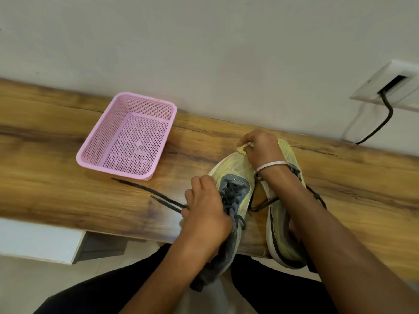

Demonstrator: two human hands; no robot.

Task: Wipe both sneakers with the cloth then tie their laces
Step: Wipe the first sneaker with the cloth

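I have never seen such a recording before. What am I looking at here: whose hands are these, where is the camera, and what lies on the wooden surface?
There is no machine here. A person wears one camera on the head, so this single picture looks forward and down at that person's own two bare hands.

On the wooden table stand two yellow-green sneakers, side by side. The left hand grips the left sneaker over its dark laces, whose loose ends trail across the wood. The right hand, with a bangle on its wrist, pinches a small pale cloth at the toe of that sneaker; its arm lies over the right sneaker. An empty pink basket stands to the left, apart from the shoes. A wall socket with a black cable is at the right.
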